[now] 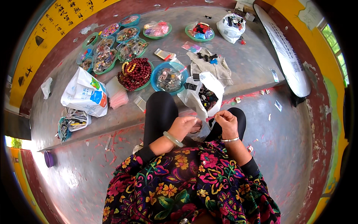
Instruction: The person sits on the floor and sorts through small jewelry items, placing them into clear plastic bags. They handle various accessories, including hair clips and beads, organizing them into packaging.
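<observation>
Above the knees, hands (203,125) pinching red thread (210,118), step edge (238,91) beyond

White printed bag (85,93) left; long white sign (285,50), perhaps a banner, right.

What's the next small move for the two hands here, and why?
Probably bring the right hand a touch closer to the left hand. The right fingers pinch something small and reddish, too small to identify, and the left hand holds a small ring-like piece over the lap. The two are close but appear apart, beside the open white bag.
</observation>
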Demonstrator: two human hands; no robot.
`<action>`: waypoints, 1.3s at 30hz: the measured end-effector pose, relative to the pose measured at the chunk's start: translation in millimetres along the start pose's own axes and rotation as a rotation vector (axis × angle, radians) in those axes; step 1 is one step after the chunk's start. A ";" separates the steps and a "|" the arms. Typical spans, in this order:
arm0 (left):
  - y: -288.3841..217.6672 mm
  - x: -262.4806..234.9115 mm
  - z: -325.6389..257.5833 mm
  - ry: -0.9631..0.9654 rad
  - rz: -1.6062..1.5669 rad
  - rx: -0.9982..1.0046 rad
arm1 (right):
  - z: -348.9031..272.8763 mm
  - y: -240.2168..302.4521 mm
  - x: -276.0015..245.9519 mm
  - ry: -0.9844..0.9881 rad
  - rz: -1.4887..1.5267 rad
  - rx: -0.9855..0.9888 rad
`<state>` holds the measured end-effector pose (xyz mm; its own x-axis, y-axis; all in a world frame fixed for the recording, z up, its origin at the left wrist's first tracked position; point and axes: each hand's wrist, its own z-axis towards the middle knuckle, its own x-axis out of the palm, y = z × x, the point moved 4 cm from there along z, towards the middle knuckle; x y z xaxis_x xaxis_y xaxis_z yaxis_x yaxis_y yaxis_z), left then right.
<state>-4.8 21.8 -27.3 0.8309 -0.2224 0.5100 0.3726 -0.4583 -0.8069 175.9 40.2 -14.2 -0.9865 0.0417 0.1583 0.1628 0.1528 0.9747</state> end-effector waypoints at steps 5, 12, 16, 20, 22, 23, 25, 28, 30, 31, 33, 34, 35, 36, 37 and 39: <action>5.5 -2.9 2.3 -0.018 -0.040 -0.025 | -0.3 -6.8 -17.5 -0.054 0.059 0.010; 8.4 -8.9 1.5 -0.045 -0.074 -0.014 | 2.2 25.9 -98.7 -0.129 0.028 -0.114; 11.7 -8.9 2.6 -0.051 -0.073 -0.016 | -1.9 37.6 -182.9 -0.257 -0.067 -0.110; 11.4 -4.2 4.2 -0.033 -0.047 -0.041 | -13.4 -39.4 -301.2 -0.405 -0.571 0.168; 10.6 -2.7 3.5 -0.023 -0.010 -0.038 | -24.3 -93.2 -346.1 -0.288 -1.277 0.329; 9.9 -1.9 2.6 -0.023 0.010 -0.036 | -31.0 -99.3 -341.0 -0.129 -1.733 0.358; 8.4 -1.9 2.3 -0.023 0.042 -0.041 | -44.3 -98.9 -352.2 -0.222 -1.480 0.496; 8.7 -4.6 1.3 -0.020 0.068 -0.045 | -58.8 -89.3 -357.1 -0.276 -1.148 0.519; 10.0 -2.3 1.6 -0.014 0.054 -0.049 | -61.7 -73.8 -350.8 -0.287 -0.949 0.450; 10.9 -1.6 1.8 -0.014 0.046 -0.049 | -62.8 -63.8 -342.0 -0.270 -0.716 0.416; 11.5 -1.1 -0.1 -0.023 0.053 -0.049 | -64.7 -28.8 -308.9 -0.217 -0.258 0.339; 12.1 -1.5 -0.5 -0.024 0.058 -0.050 | -68.7 -12.6 -290.3 -0.195 0.010 0.262; 12.1 -0.4 -0.5 -0.015 0.060 -0.048 | -77.3 -22.2 -296.8 -0.214 -0.449 0.437; 11.5 0.5 -0.3 -0.010 0.059 -0.043 | -83.0 -33.9 -307.2 -0.221 -0.913 0.605; 10.7 1.2 -0.3 -0.005 0.058 -0.037 | -87.3 -43.2 -317.8 -0.219 -1.380 0.766; 10.9 1.3 -0.5 0.005 0.075 -0.042 | -85.9 -50.9 -343.8 -0.363 -1.433 0.818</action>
<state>0.1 16.1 -35.4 0.8538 -0.2613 0.4502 0.2920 -0.4756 -0.8298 505.3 -66.7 -104.7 -0.3017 -0.3839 -0.8727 -0.7159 0.6957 -0.0585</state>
